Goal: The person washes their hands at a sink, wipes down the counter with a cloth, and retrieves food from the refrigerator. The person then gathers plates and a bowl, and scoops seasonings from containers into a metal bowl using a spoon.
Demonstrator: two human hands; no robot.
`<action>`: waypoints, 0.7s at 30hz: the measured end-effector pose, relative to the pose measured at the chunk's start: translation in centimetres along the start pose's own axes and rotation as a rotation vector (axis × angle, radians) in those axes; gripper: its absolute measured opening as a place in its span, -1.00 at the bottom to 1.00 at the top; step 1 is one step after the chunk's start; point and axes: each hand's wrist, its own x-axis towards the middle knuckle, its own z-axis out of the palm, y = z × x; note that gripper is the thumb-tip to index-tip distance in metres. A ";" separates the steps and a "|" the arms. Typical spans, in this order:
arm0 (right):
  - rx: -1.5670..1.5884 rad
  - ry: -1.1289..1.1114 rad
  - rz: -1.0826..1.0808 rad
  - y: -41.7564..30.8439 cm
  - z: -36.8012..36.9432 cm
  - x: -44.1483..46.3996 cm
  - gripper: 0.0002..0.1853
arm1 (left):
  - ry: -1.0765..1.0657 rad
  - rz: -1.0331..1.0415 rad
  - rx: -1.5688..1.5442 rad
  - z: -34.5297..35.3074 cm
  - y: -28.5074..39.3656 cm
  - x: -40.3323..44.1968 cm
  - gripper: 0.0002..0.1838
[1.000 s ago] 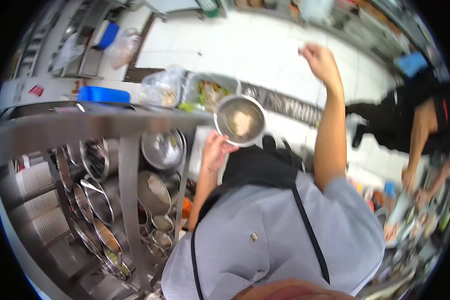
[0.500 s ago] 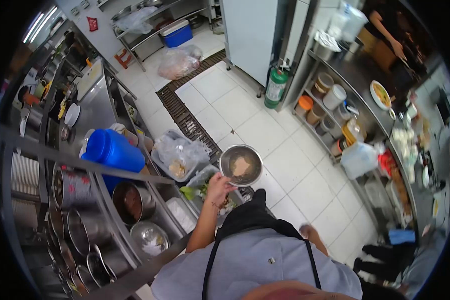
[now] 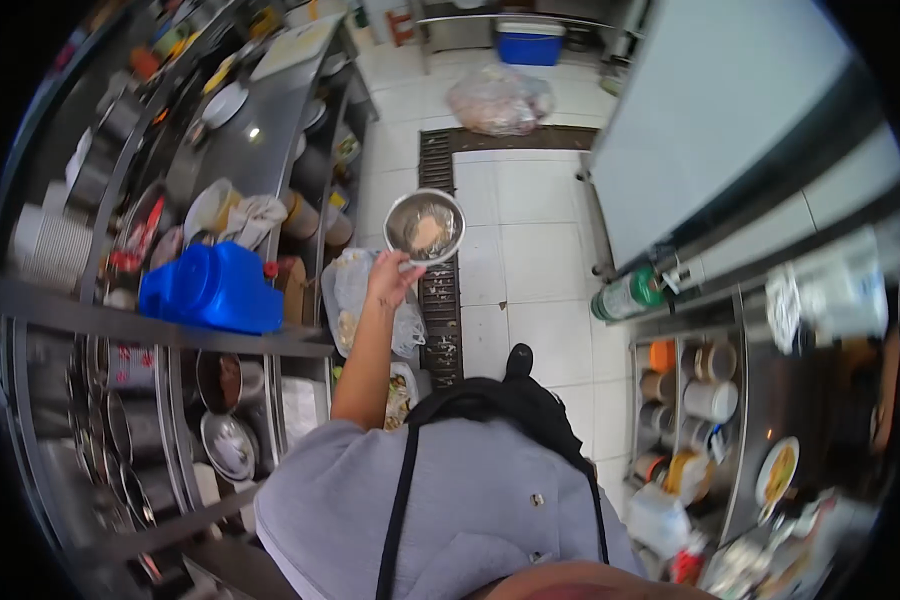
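My left hand (image 3: 391,281) is closed on the near rim of a round steel bowl (image 3: 399,220), held out in front of me above the floor. A pale beige piece of food (image 3: 429,235) lies in the bowl; I cannot make out what it is. Below and beside my left forearm stands a plastic tub (image 3: 337,290) with clear plastic bags in it, and closer to me is a container of food scraps (image 3: 400,398), partly hidden by my arm and apron. My right hand is out of view.
On the left, a steel shelf (image 3: 170,322) carries a blue plastic jug (image 3: 210,290), with pots below. A floor drain grate (image 3: 438,330) runs ahead. To the right are a green gas cylinder (image 3: 630,293), a large fridge (image 3: 720,130) and a rack with jars (image 3: 710,400).
My view has turned to the right and forward. My left arm reaches further out with the bowl, now over the drain. My right hand has gone out of view.
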 end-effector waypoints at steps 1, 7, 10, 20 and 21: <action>-0.061 -0.067 -0.262 -3.2 0.6 2.3 -0.92 | 0.074 0.027 -0.023 -0.2 0.9 1.0 -0.84; -0.649 -0.016 -0.348 -35.2 5.7 13.5 -0.86 | 0.326 0.256 -0.075 -1.0 8.6 7.2 -0.88; -0.797 -0.126 -0.453 -50.8 10.5 18.7 -0.80 | 0.381 0.351 -0.160 -3.9 12.0 10.7 -0.85; -1.185 -0.010 -0.936 -65.1 29.4 18.9 -0.72 | 0.620 0.385 -0.132 -11.0 18.8 21.2 -0.84; -1.336 -0.140 -0.932 -65.0 30.2 19.0 -0.72 | 0.681 0.378 -0.120 -9.5 19.5 22.1 -0.83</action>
